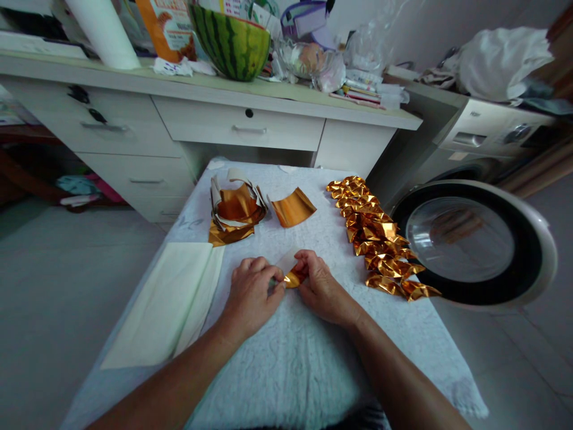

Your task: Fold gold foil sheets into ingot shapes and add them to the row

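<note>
Both my hands meet over the middle of the cloth-covered table (286, 352). My left hand (255, 292) pinches the left end of a gold foil paper sheet (293, 279), whose pale back shows at the top. Its right end sits between the fingers of my right hand (320, 283). Beyond them lies a single curled gold sheet (294, 208). To its left stands a curled stack of gold foil paper (237, 206), white on the reverse. Rows of folded gold foil pieces (380, 239) run along the table's right side.
Pale folded paper (156, 304) lies along the table's left side. A washing machine door (474, 239) hangs open close to the right edge. Behind, a white desk (250, 128) carries a cut watermelon (233, 45), a paper roll (102, 33) and plastic bags.
</note>
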Available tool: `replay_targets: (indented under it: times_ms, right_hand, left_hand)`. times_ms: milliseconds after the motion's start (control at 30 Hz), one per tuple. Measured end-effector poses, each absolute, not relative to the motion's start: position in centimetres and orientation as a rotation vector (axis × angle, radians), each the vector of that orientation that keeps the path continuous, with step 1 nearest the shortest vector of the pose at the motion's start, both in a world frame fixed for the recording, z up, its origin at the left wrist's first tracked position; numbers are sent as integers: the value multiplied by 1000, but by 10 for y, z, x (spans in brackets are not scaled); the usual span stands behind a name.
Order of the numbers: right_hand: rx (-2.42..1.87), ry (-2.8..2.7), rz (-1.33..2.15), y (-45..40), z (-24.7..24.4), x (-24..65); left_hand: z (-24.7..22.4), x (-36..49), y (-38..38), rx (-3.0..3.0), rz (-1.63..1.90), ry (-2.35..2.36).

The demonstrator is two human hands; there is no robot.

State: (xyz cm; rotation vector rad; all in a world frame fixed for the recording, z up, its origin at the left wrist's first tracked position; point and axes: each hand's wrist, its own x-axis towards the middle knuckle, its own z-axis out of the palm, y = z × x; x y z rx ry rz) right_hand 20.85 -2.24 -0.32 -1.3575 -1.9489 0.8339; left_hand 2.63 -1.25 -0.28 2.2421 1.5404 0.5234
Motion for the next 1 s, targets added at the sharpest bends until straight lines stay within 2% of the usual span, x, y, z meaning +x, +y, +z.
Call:
replay_targets:
  times_ms: [133, 267, 433, 600, 1000]
  right_hand:
    - [-1338, -1703, 961, -19, -4, 215]
    - [-1537, -1624, 689, -11, -5, 220]
    - [-1799, -1817, 410, -5, -6, 220]
    - [-1902, -1925, 352, -6, -7, 215]
    - [-1829, -1937, 377, -5, -8, 214]
  left_hand:
    - [-3, 28, -11, 2257, 525, 1563]
    - [-3, 29, -9, 2260, 510, 1584]
    - [-4, 29, -8, 2250, 581, 1665]
    - [-9, 29, -8, 2285, 614, 1692]
    - [-9, 29, -8, 2236, 695, 1544]
